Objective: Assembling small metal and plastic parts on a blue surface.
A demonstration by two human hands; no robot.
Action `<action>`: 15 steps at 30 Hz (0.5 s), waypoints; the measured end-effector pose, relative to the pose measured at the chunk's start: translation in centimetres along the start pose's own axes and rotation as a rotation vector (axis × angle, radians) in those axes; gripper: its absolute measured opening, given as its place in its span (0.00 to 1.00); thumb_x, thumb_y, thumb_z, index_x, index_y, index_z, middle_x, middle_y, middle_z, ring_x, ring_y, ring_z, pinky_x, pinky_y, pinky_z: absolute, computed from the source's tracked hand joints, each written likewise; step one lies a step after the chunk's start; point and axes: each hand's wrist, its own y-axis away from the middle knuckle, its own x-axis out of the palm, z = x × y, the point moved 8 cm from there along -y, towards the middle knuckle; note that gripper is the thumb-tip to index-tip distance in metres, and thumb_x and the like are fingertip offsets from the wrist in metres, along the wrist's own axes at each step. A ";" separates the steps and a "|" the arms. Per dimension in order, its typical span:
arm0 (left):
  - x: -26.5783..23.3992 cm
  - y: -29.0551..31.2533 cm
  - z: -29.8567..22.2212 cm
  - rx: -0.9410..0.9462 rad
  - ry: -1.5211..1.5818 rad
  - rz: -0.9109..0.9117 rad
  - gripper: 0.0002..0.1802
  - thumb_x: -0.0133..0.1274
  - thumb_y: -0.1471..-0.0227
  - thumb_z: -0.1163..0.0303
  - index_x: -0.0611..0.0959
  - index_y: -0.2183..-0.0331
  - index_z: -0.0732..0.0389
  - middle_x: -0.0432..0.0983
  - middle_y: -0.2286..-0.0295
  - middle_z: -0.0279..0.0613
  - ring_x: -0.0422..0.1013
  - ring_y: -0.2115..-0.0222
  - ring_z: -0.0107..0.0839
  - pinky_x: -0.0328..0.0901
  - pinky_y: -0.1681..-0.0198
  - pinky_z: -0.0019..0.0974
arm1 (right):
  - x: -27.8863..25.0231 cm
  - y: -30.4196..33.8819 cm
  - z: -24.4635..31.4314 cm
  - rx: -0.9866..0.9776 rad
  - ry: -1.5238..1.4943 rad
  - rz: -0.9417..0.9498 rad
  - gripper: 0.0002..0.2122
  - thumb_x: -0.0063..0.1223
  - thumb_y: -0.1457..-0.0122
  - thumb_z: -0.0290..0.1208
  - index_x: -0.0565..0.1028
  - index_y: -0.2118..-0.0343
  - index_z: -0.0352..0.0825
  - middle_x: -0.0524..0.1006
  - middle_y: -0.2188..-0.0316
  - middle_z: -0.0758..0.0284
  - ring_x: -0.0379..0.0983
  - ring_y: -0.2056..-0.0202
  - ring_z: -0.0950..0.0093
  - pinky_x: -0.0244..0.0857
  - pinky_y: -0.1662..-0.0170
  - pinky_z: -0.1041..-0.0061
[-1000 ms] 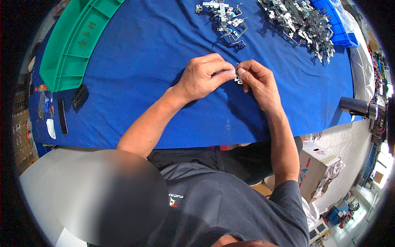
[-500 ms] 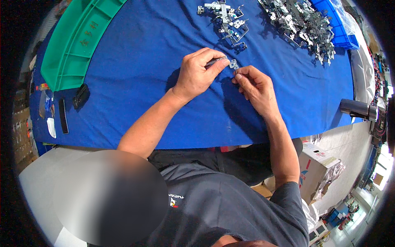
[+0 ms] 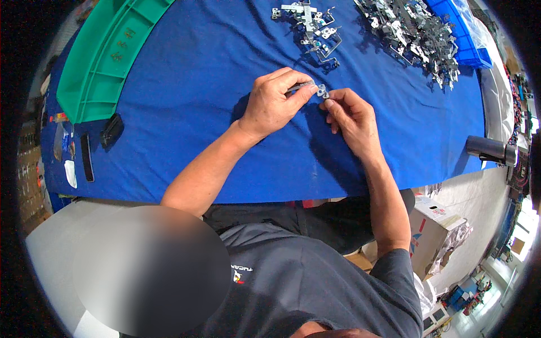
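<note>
I have the left hand (image 3: 273,107) pinching a small metal bracket (image 3: 322,90) above the table (image 3: 174,127); the right hand (image 3: 356,119) is at its free end, grip unclear. I judge this two-handed close work, calling for steady fingers.

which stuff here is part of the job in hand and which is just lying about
Likely part of it:
- small metal part, between left hand and right hand
- metal parts cluster and larger heap
- perhaps the green tray, holding small pieces

Apparently lying about:
- black strip
- dark cylinder
- cardboard box
</note>
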 end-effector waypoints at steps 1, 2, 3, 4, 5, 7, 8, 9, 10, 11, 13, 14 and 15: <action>0.0 0.0 0.0 0.001 -0.003 -0.002 0.08 0.62 0.49 0.72 0.85 0.67 0.66 0.79 0.73 0.41 0.74 0.75 0.24 0.67 0.72 0.29 | 0.1 0.0 0.1 -0.026 -0.070 -0.006 0.06 0.53 0.36 0.28 0.77 0.62 0.31 0.75 0.76 0.72 0.69 0.76 0.85 0.63 0.74 0.84; 0.1 0.1 0.1 0.003 -0.006 -0.003 0.07 0.62 0.49 0.73 0.85 0.67 0.66 0.79 0.73 0.41 0.74 0.75 0.25 0.67 0.72 0.29 | 0.4 -0.1 0.3 -0.025 -0.070 -0.008 0.06 0.53 0.36 0.28 0.77 0.62 0.31 0.75 0.76 0.72 0.69 0.76 0.85 0.63 0.74 0.84; 0.1 0.1 0.2 0.003 -0.006 -0.002 0.07 0.62 0.49 0.73 0.85 0.67 0.66 0.79 0.73 0.41 0.74 0.75 0.25 0.67 0.72 0.29 | 0.5 -0.1 0.9 -0.049 -0.108 -0.031 0.06 0.53 0.36 0.28 0.76 0.61 0.32 0.75 0.76 0.72 0.68 0.76 0.85 0.63 0.74 0.84; 0.2 0.2 0.2 0.036 -0.037 0.011 0.07 0.62 0.49 0.73 0.85 0.67 0.66 0.79 0.73 0.41 0.74 0.75 0.26 0.67 0.73 0.29 | 0.5 -0.1 1.2 -0.074 -0.145 -0.055 0.06 0.53 0.36 0.28 0.76 0.61 0.32 0.74 0.75 0.72 0.68 0.76 0.85 0.63 0.74 0.83; 0.3 0.2 0.1 0.070 -0.068 0.025 0.07 0.62 0.49 0.73 0.85 0.67 0.65 0.79 0.73 0.41 0.74 0.76 0.27 0.67 0.73 0.30 | 0.2 -0.2 1.1 -0.074 -0.146 -0.056 0.06 0.53 0.36 0.28 0.76 0.61 0.32 0.74 0.75 0.72 0.68 0.76 0.85 0.63 0.74 0.83; 0.5 0.2 -0.4 0.097 -0.074 0.055 0.07 0.62 0.50 0.72 0.85 0.68 0.65 0.79 0.74 0.42 0.74 0.76 0.28 0.67 0.73 0.30 | 0.2 -0.2 0.3 -0.056 0.027 0.033 0.07 0.53 0.36 0.28 0.74 0.57 0.33 0.74 0.74 0.72 0.67 0.75 0.86 0.62 0.75 0.84; 0.7 0.3 -0.7 0.124 -0.083 0.081 0.07 0.63 0.50 0.72 0.85 0.68 0.65 0.79 0.74 0.42 0.74 0.76 0.29 0.66 0.73 0.30 | 0.1 -0.3 0.1 -0.055 0.027 0.030 0.07 0.53 0.36 0.28 0.74 0.57 0.33 0.74 0.74 0.72 0.67 0.75 0.86 0.62 0.75 0.84; 0.8 0.3 -0.5 0.124 -0.081 0.085 0.07 0.63 0.50 0.72 0.85 0.68 0.65 0.79 0.74 0.42 0.74 0.76 0.29 0.66 0.73 0.30 | 0.1 -0.4 0.1 -0.080 0.078 0.018 0.07 0.52 0.35 0.29 0.74 0.57 0.34 0.73 0.74 0.73 0.66 0.75 0.86 0.61 0.75 0.84; 0.6 0.2 -0.5 0.137 -0.066 0.058 0.07 0.63 0.51 0.72 0.84 0.68 0.65 0.78 0.74 0.42 0.74 0.76 0.29 0.66 0.73 0.30 | 0.0 -0.4 0.2 -0.106 0.131 0.006 0.07 0.51 0.35 0.29 0.73 0.56 0.34 0.73 0.74 0.73 0.65 0.76 0.86 0.60 0.75 0.84; 0.5 0.1 -0.5 0.151 -0.051 0.030 0.08 0.63 0.51 0.72 0.84 0.68 0.65 0.78 0.75 0.42 0.74 0.76 0.30 0.66 0.73 0.30 | 0.0 -0.2 0.4 -0.104 0.130 0.002 0.07 0.51 0.35 0.29 0.73 0.56 0.34 0.73 0.74 0.73 0.65 0.76 0.86 0.60 0.75 0.84; 0.5 0.2 -0.8 0.129 -0.070 0.056 0.07 0.63 0.51 0.73 0.84 0.68 0.66 0.78 0.75 0.42 0.74 0.76 0.29 0.66 0.73 0.30 | -0.5 -0.2 0.4 -0.030 -0.155 -0.084 0.07 0.50 0.33 0.31 0.72 0.58 0.34 0.72 0.74 0.74 0.64 0.77 0.87 0.59 0.76 0.85; 0.7 0.2 -0.7 0.108 -0.088 0.081 0.07 0.63 0.51 0.73 0.84 0.68 0.66 0.78 0.75 0.42 0.73 0.76 0.28 0.66 0.73 0.30 | -0.7 -0.2 0.8 -0.048 -0.186 -0.139 0.07 0.48 0.33 0.33 0.71 0.60 0.34 0.71 0.75 0.75 0.62 0.78 0.87 0.58 0.75 0.86; 0.6 0.2 -0.7 0.108 -0.090 0.080 0.07 0.63 0.51 0.73 0.84 0.68 0.66 0.78 0.75 0.42 0.73 0.76 0.28 0.66 0.73 0.30 | -0.7 -0.3 0.8 -0.034 -0.179 -0.136 0.08 0.49 0.33 0.33 0.72 0.60 0.33 0.72 0.75 0.74 0.63 0.77 0.87 0.59 0.75 0.86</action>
